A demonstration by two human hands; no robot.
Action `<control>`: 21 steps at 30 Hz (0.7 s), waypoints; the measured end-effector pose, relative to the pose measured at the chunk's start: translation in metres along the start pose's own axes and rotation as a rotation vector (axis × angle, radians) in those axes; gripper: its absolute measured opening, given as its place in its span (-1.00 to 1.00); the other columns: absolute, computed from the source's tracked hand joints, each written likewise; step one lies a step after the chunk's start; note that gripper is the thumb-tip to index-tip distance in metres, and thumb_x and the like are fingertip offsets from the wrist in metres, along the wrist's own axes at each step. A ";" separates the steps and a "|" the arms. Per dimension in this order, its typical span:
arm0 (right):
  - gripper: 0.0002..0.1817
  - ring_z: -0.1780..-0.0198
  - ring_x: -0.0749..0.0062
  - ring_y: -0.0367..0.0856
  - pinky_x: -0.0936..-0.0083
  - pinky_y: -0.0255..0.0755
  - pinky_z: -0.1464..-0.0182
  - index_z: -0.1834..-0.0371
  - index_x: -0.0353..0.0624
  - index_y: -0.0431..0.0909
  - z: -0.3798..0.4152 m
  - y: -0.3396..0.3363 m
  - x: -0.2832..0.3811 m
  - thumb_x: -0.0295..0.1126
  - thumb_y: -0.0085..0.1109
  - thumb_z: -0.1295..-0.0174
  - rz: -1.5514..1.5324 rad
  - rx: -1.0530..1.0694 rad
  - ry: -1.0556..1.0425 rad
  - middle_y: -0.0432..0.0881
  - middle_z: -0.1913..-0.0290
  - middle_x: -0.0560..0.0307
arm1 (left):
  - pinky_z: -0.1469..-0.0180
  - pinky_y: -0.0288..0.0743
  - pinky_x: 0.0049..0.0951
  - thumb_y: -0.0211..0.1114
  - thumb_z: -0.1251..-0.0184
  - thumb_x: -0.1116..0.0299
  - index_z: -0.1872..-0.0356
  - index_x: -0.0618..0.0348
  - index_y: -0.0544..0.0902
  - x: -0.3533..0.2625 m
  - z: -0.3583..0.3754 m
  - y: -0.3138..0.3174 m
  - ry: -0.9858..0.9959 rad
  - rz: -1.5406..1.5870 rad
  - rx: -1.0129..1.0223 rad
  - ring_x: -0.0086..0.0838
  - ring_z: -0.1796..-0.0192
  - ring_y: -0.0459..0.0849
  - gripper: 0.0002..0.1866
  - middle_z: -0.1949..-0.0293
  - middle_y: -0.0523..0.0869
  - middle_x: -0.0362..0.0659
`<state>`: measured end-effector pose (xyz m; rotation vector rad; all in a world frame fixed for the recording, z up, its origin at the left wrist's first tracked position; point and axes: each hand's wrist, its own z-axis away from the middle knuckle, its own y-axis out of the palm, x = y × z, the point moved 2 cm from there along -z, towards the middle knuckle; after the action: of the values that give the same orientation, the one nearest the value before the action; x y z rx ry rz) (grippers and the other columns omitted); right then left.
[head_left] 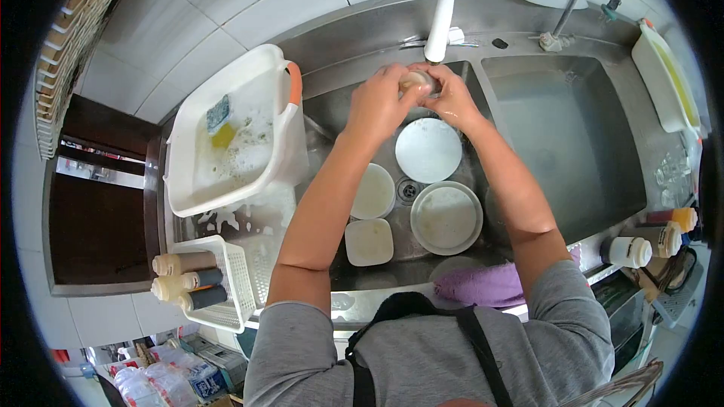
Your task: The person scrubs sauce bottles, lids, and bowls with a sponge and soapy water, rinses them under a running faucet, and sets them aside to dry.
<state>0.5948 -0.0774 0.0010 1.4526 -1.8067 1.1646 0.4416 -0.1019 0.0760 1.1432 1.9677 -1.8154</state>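
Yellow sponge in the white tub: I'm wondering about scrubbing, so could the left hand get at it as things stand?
Probably yes, once the left hand leaves the dish: the tub is open on top, with its rim to clear before the sponge.

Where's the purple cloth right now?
Head view: right of centre, bunched along the near edge of the sink. The purple cloth sits between the nearest round dish and the grey shirt.

Steel sink (486, 211) with plates (428, 151) and lids (369, 243)
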 end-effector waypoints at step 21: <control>-0.39 -0.05 0.40 0.47 0.45 0.37 -0.13 -0.07 -0.18 0.31 0.201 -0.049 0.067 -0.45 0.48 0.00 0.107 -0.544 0.272 0.45 -0.01 0.09 | 0.38 0.47 -0.53 0.25 -0.36 0.32 -0.04 0.22 0.51 -0.001 0.099 0.046 -0.165 0.804 0.068 -0.52 0.39 0.59 -0.69 0.25 0.57 -0.15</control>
<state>0.6445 -0.2873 -0.0260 0.8531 -1.8309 0.7819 0.4405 -0.1972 0.0226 1.4596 1.1015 -1.4660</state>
